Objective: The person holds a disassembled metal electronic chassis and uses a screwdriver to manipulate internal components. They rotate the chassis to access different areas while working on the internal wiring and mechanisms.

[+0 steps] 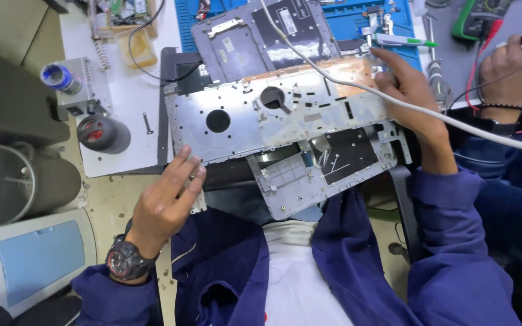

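At the far left of the counter [122, 145] stands a grey cylindrical tool holder with a red core [103, 133]. The left hand [163, 202], wearing a black wristwatch, grips the near-left corner of the silver metal laptop chassis plate [285, 121]. The plate's long axis runs left to right between both hands. The right hand [407, 90] presses its far-right edge, under a white cable [478, 130]. A co-worker's hand [509, 66] works at right.
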